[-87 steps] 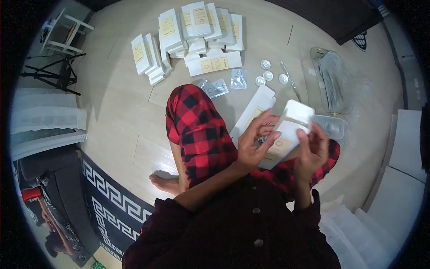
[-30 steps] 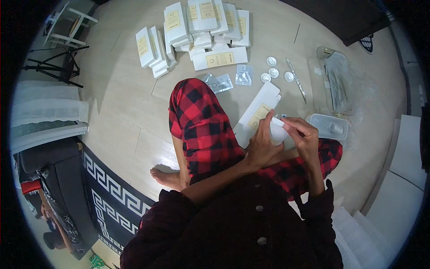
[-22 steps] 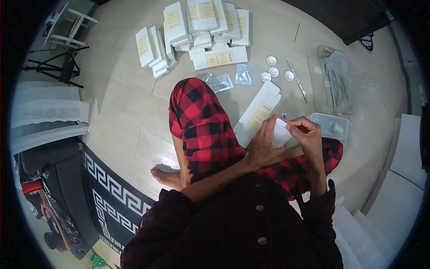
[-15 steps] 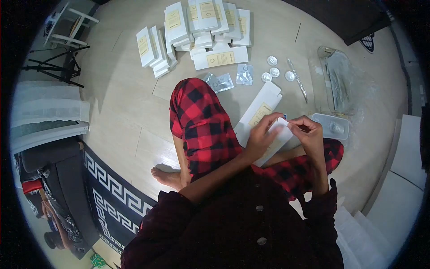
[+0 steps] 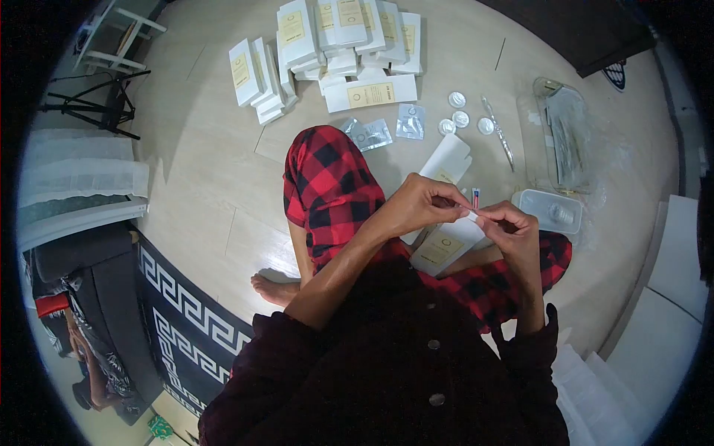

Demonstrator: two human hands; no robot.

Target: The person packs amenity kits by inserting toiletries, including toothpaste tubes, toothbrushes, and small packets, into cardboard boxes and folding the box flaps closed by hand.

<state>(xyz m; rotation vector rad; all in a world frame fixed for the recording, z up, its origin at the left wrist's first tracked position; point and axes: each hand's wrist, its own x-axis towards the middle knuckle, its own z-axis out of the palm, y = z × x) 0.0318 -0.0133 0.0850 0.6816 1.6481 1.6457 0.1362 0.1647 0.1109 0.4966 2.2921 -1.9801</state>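
A white carton with a cream label is held in front of me over my lap, its narrow end pointing up and away. My left hand pinches at that end with thumb and fingertips. From the other side my right hand grips the same end, its fingertips almost meeting the left ones. The flap between them is mostly hidden. Just beyond the fingers lies a small red and blue tube. A second white carton lies on the floor behind my left hand, partly covered by it.
Stacked white boxes stand at the far side. Silver sachets, several round silver discs and a slim wrapped tool lie nearer. To the right are a clear bin and a small plastic tub.
My left hand has moved from the carton's side up to its end, beside the right fingertips. The carton has turned, so its label now faces up.
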